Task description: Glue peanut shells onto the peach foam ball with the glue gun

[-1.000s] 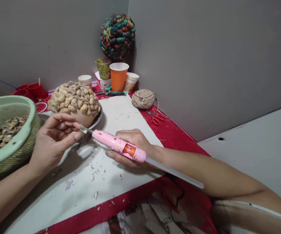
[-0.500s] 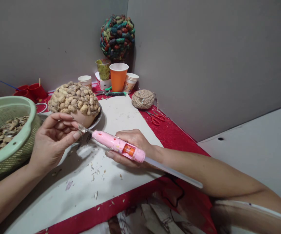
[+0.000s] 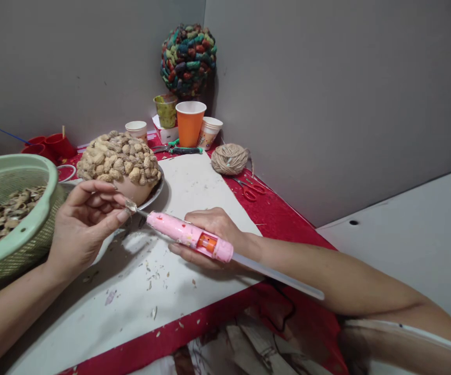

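Between thumb and fingertip, my left hand pinches a small piece of peanut shell. My right hand is wrapped round a pink hot glue gun, with a clear glue stick sticking out of its back end. The gun's metal nozzle points left and meets the shell piece, or lies very close to it. Just behind my left hand, a rounded form covered in peanut shells sits in a metal dish. Its lower part is bare and pale pinkish.
A green basket of shells stands at the left. White board with shell crumbs lies on red cloth. Farther back are an orange cup, twine, red scissors, pliers and a colourful ball.
Hardly anything differs. The glue gun and the shell piece have shifted very slightly, and both hands keep their grip.
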### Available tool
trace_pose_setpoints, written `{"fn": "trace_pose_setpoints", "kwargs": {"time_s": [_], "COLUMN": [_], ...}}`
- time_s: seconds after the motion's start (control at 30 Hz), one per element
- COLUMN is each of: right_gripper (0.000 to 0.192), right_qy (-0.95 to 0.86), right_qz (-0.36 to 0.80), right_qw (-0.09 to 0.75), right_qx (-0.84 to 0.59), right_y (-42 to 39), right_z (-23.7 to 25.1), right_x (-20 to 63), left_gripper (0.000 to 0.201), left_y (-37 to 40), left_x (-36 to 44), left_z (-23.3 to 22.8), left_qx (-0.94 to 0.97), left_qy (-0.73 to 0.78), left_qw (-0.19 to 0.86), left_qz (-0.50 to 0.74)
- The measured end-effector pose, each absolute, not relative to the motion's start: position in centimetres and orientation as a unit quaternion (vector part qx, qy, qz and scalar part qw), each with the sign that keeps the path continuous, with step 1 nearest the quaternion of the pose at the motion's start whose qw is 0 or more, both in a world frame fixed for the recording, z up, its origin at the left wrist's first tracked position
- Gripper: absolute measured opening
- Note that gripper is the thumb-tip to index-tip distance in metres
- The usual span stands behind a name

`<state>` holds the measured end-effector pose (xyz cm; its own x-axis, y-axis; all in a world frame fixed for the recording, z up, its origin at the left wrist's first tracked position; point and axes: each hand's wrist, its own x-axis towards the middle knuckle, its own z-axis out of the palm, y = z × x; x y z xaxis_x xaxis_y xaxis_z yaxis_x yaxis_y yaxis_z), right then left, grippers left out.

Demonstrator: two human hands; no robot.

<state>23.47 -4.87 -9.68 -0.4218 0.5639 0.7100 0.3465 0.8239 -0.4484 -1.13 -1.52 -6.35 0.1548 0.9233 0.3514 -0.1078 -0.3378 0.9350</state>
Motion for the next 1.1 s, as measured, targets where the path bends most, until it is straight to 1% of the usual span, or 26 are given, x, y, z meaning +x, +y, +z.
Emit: {"fn": "trace_pose_setpoints", "kwargs": {"time_s": [0.33, 0.67, 0.87, 1.1], "right_gripper": [0.037, 0.038, 0.038, 0.039], "right_qy": [-0.826, -0.837, -0.837, -0.840], "right_qz": [0.138, 0.108, 0.122, 0.106], "right_qw": [0.485, 0.470, 0.462, 0.453], "right_qx": [-0.252, -0.260, -0.269, -0.278], "right_y": [-4.77, -4.80, -4.87, -4.87], "right_z": [-9.74, -9.78, -9.69, -9.78], "right_x": [23.22, 23.33, 23.40, 23.41], "left_gripper": [0.034, 0.032, 0.033, 0.034], "left_y": [-1.91, -2.01, -1.82, -1.71], "left_x": [-0.98, -0.68, -0.97, -1.03], "left_z": [-6.57, -6.74, -6.94, -6.93], "left_qx": [0.633, 0.647, 0.654, 0.656], "left_qy": [0.348, 0.338, 0.330, 0.330], "left_qw": [0.436, 0.419, 0.410, 0.398], "left_qz": [0.537, 0.540, 0.543, 0.550]}}
